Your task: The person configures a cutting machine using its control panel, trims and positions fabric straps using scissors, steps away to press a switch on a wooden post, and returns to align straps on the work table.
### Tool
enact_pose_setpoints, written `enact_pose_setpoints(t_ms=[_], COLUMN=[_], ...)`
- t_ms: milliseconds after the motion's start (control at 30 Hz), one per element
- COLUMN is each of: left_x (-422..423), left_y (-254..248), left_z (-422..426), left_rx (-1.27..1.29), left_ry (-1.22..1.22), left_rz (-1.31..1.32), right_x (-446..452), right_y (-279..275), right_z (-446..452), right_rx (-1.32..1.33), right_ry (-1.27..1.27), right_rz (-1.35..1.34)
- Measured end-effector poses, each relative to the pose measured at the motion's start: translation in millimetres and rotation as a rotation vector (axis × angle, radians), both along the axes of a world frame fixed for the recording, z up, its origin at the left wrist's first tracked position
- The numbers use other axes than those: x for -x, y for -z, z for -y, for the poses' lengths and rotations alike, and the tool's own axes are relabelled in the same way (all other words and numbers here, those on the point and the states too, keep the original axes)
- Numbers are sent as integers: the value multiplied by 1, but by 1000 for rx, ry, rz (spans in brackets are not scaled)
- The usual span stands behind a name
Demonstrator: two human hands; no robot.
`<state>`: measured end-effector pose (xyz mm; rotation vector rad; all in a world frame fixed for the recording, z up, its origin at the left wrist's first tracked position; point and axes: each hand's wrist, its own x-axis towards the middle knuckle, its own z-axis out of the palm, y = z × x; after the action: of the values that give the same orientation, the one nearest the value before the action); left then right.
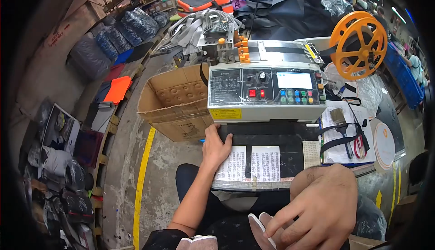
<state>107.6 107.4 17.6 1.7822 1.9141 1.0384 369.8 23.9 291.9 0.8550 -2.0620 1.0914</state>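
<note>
My left hand [216, 146] rests at the table's left side by the lower left corner of the white control machine [267, 91]. Its thumb stands apart from the fingers, and nothing shows in it. Two printed paper sheets [231, 164] [266, 164] lie just right of it on the black tabletop [290, 148]. Large and close to the camera, my right hand [317, 209] is raised at the table's front right with bent, spread fingers. Its index fingertip overlaps a pale oval piece with a white rim [260, 230]; a grip on it cannot be seen, and the thumb is hidden.
An open cardboard box [179, 118] stands left of the machine. On the right lie a brush [340, 118], papers and red-handled scissors [360, 145]. An orange reel [360, 46] rises behind. Pallets with wrapped bundles line the left; a person [414, 64] is far right.
</note>
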Motion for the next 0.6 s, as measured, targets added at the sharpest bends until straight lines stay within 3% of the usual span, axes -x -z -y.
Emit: enact_pose_setpoints(t_ms=[133, 200, 300, 400, 467, 533, 600], left_x=[-2, 0, 1, 2, 2, 3, 3], left_y=[-13, -12, -10, -9, -7, -6, -8], left_z=[3, 2, 2, 1, 2, 1, 2], left_rx=[178, 189, 189, 175, 163, 152, 169], left_ry=[-8, -6, 5, 13, 14, 21, 20], left_rz=[-13, -1, 9, 17, 23, 25, 26], right_x=[4, 18, 23, 64, 63, 29, 22], right_y=[0, 23, 31, 31, 30, 28, 26], right_z=[1, 14, 13, 1, 3, 13, 14], right_rx=[-14, 78, 92, -17, 3, 96, 112], right_ry=[19, 111, 113, 149, 147, 96, 68], right_rz=[-29, -253, -351, -777, -763, -418, -305])
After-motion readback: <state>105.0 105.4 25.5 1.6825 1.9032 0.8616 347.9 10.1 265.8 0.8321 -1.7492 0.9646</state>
